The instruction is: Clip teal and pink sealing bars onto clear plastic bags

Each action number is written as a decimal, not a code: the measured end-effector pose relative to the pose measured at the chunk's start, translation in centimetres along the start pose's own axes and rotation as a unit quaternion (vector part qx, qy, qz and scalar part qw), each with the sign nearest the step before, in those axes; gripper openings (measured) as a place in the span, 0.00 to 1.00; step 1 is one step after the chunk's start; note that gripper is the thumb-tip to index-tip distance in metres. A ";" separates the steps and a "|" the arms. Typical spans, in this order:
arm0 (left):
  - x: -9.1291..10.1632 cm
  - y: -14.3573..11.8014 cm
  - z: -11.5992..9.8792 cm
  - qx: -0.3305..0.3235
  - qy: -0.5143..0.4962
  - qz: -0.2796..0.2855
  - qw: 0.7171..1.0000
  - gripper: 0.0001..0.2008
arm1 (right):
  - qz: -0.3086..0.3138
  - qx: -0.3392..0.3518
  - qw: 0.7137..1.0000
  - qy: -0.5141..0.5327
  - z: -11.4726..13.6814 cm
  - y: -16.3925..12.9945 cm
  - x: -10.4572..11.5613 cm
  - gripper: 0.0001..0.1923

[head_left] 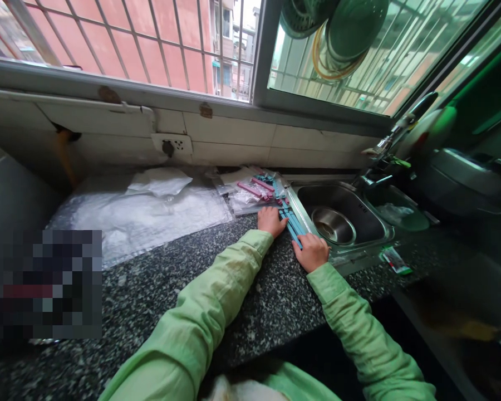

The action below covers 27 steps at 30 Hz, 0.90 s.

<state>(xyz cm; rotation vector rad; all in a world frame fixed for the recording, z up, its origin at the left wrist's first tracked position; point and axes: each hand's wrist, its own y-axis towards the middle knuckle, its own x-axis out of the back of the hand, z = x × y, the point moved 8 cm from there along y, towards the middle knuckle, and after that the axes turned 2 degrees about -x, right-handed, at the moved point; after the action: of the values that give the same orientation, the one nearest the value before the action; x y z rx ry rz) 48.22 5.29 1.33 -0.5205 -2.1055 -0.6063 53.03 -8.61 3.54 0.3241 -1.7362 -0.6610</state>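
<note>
Slim light-blue plastic strips lie between two curled hands, the left by their far ends, the right at their near ends, seemingly to keep them aligned; whether either pinches them, I can't tell.

My right hand covers part of the blue strips; can't see the grip underneath. Pixelated patch masks whatever's at lower left. Hanging cookware clipped by top edge. My left sleeve runs off the bottom. Yellow thing, lower right: too blurred to ID.
</note>
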 end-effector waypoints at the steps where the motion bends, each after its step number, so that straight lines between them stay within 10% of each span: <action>1: 0.0 0.0 0.0 -0.001 -0.001 0.001 1.000 0.19 | 0.004 -0.002 1.000 -0.003 0.0 0.0 0.0 0.10; 15: 2.5 -0.9 2.0 -0.061 -0.067 -0.040 0.995 0.12 | -0.003 0.031 0.999 -0.008 2.4 1.3 0.9 0.12; 27: 9.1 0.7 11.9 0.031 -0.063 -0.209 0.975 0.08 | -0.010 -0.081 0.990 0.112 5.2 11.0 -2.7 0.12</action>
<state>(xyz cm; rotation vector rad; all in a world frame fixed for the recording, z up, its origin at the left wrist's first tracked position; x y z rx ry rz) 36.24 14.14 2.93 -0.0766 -2.3671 -0.7556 50.16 2.98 7.02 0.2923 -1.4576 -0.7462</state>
